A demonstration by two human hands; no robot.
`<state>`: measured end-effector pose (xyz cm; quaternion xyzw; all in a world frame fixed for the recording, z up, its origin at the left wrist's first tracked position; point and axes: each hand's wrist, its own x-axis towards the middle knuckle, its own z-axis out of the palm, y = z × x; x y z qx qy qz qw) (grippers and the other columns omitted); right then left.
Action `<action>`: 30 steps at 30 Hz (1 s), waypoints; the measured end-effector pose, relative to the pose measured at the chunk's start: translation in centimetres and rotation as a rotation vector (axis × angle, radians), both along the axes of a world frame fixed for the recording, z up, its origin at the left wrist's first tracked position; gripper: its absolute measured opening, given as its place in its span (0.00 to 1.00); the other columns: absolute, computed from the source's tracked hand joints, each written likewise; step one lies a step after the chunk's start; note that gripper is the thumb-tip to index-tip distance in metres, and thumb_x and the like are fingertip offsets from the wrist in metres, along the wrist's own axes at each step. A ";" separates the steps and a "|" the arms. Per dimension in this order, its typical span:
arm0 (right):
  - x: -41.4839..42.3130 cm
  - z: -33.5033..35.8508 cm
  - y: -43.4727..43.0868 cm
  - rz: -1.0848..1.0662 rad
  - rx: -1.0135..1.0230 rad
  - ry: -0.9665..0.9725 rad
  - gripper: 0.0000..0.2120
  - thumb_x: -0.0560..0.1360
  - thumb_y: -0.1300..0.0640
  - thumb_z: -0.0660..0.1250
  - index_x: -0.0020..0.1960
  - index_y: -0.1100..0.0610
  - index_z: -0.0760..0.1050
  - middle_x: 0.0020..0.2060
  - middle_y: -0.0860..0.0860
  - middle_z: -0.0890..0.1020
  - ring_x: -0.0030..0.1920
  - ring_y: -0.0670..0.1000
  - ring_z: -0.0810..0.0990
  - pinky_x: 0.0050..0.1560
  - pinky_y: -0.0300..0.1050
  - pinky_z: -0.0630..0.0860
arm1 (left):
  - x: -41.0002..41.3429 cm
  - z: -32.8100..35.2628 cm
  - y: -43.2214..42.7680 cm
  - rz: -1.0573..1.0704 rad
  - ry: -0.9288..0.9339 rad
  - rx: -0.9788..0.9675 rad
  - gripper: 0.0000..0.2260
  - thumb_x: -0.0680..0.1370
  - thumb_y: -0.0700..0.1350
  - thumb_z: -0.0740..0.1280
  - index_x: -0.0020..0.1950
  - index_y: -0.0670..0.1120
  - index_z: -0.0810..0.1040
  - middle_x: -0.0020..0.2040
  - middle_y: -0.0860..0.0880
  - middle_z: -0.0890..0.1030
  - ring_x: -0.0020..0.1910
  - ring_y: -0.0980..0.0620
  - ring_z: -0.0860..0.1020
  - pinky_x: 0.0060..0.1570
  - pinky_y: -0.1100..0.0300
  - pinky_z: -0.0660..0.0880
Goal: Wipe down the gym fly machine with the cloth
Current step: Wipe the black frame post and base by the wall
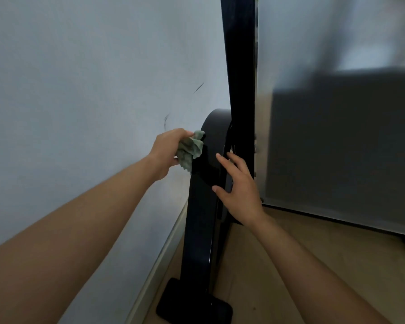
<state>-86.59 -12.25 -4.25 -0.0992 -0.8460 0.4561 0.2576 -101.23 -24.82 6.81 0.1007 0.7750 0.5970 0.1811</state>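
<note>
1. Against the wall (80,78), left of centre, I see the machine (201,206): a glossy black frame with one upright rising out of view and a curved member running down to a black foot (192,302) on the floor (290,265).
2. Left hand (166,148): the fingers are curled round the cloth and grip it in a bunch.
3. Cloth (191,148): green and crumpled, it is pressed to the left edge of the curved member, just below its rounded top.
4. Right hand (241,185): the fingers are straight and spread and hold nothing. It lies over the right side of the curved member, but I cannot confirm firm contact.
5. Two dark scuffs (198,87) mark the pale wall above the left hand.
6. Panel (337,136): grey and blurred, it stands right of the upright, with its lower edge near the wooden floor.
</note>
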 end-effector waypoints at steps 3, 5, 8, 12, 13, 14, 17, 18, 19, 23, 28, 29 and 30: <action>0.1 0.0 0.0 0.004 0.004 -0.005 0.38 0.75 0.58 0.75 0.78 0.40 0.62 0.77 0.40 0.59 0.76 0.42 0.61 0.73 0.42 0.63 | 0.0 -0.7 -1.1 -0.103 -0.038 -0.037 0.11 0.77 0.54 0.71 0.52 0.47 0.84 0.44 0.50 0.86 0.45 0.50 0.84 0.37 0.59 0.81; 0.2 0.0 0.1 0.010 0.003 -0.003 0.38 0.75 0.58 0.75 0.78 0.40 0.62 0.77 0.41 0.59 0.76 0.43 0.61 0.73 0.44 0.64 | 0.1 -0.9 -2.0 -0.149 -0.098 -0.085 0.13 0.78 0.58 0.69 0.51 0.50 0.84 0.49 0.49 0.85 0.47 0.49 0.84 0.41 0.57 0.81; 0.2 0.0 0.0 0.007 0.014 0.001 0.38 0.75 0.58 0.75 0.78 0.41 0.61 0.77 0.42 0.59 0.77 0.44 0.61 0.74 0.46 0.64 | -0.1 -0.7 -3.6 -0.193 -0.227 -0.142 0.19 0.78 0.65 0.63 0.47 0.52 0.84 0.51 0.49 0.85 0.49 0.48 0.84 0.47 0.53 0.81; 0.1 -0.1 -0.1 0.006 0.009 0.005 0.38 0.75 0.59 0.75 0.78 0.42 0.62 0.78 0.44 0.60 0.77 0.46 0.60 0.75 0.49 0.64 | 0.1 -0.9 -5.6 -0.289 -0.284 -0.235 0.23 0.77 0.67 0.60 0.51 0.52 0.85 0.56 0.48 0.85 0.53 0.46 0.85 0.54 0.50 0.81; 0.1 -0.1 -0.1 0.004 0.014 0.004 0.38 0.75 0.59 0.75 0.79 0.42 0.62 0.78 0.44 0.60 0.77 0.46 0.61 0.75 0.49 0.64 | 0.4 -1.0 -6.0 -0.308 -0.297 -0.259 0.23 0.77 0.68 0.60 0.52 0.52 0.85 0.56 0.48 0.85 0.53 0.46 0.84 0.56 0.49 0.80; 0.1 -0.1 -0.1 0.001 0.021 0.002 0.38 0.75 0.59 0.75 0.79 0.42 0.61 0.78 0.44 0.59 0.77 0.46 0.61 0.75 0.48 0.64 | 0.6 -1.2 -6.4 -0.325 -0.311 -0.280 0.23 0.77 0.68 0.60 0.53 0.52 0.85 0.57 0.48 0.85 0.54 0.46 0.84 0.58 0.49 0.79; 0.1 -0.2 0.0 0.002 0.028 -0.002 0.38 0.75 0.58 0.74 0.79 0.42 0.61 0.78 0.44 0.59 0.77 0.46 0.60 0.73 0.44 0.63 | 1.4 -1.9 -7.5 -0.347 -0.373 -0.319 0.24 0.77 0.68 0.60 0.55 0.53 0.85 0.58 0.49 0.85 0.53 0.46 0.84 0.60 0.48 0.78; 0.1 -0.2 0.0 0.005 0.027 -0.003 0.38 0.76 0.58 0.74 0.79 0.43 0.61 0.78 0.44 0.59 0.77 0.46 0.60 0.73 0.42 0.62 | 1.7 -2.3 -7.8 -0.342 -0.401 -0.317 0.24 0.77 0.68 0.61 0.56 0.52 0.85 0.58 0.49 0.85 0.53 0.46 0.84 0.60 0.48 0.78; 0.2 -0.2 -0.1 0.007 0.025 -0.004 0.37 0.76 0.58 0.74 0.79 0.43 0.61 0.78 0.44 0.59 0.77 0.46 0.60 0.72 0.41 0.61 | 2.1 -2.7 -8.1 -0.333 -0.431 -0.309 0.24 0.76 0.68 0.61 0.56 0.51 0.85 0.58 0.49 0.84 0.53 0.45 0.84 0.59 0.48 0.79; 0.3 0.0 -0.2 0.014 0.019 -0.006 0.37 0.76 0.59 0.73 0.79 0.44 0.61 0.79 0.46 0.59 0.77 0.46 0.60 0.71 0.40 0.60 | 3.6 -4.8 -9.4 -0.274 -0.570 -0.236 0.26 0.76 0.67 0.63 0.58 0.47 0.82 0.59 0.44 0.83 0.58 0.40 0.82 0.61 0.43 0.77; 0.4 0.0 -0.3 0.019 0.007 -0.001 0.36 0.77 0.60 0.72 0.80 0.45 0.61 0.79 0.47 0.59 0.78 0.47 0.60 0.73 0.40 0.59 | 5.0 -7.1 -10.8 -0.223 -0.731 -0.103 0.29 0.76 0.67 0.63 0.64 0.44 0.78 0.63 0.42 0.81 0.64 0.36 0.79 0.64 0.37 0.74; 0.4 0.0 -0.3 0.022 0.000 0.001 0.36 0.77 0.60 0.72 0.80 0.45 0.61 0.79 0.48 0.59 0.78 0.47 0.60 0.73 0.39 0.59 | 5.2 -7.6 -11.0 -0.213 -0.749 -0.085 0.29 0.76 0.67 0.64 0.63 0.44 0.78 0.62 0.42 0.81 0.63 0.36 0.79 0.66 0.36 0.73; 0.4 -0.1 -0.3 0.025 -0.006 0.003 0.36 0.77 0.60 0.72 0.80 0.45 0.61 0.79 0.48 0.59 0.78 0.47 0.60 0.73 0.39 0.59 | 5.4 -8.0 -11.2 -0.202 -0.761 -0.072 0.29 0.76 0.67 0.64 0.62 0.44 0.78 0.61 0.42 0.81 0.63 0.36 0.79 0.66 0.36 0.72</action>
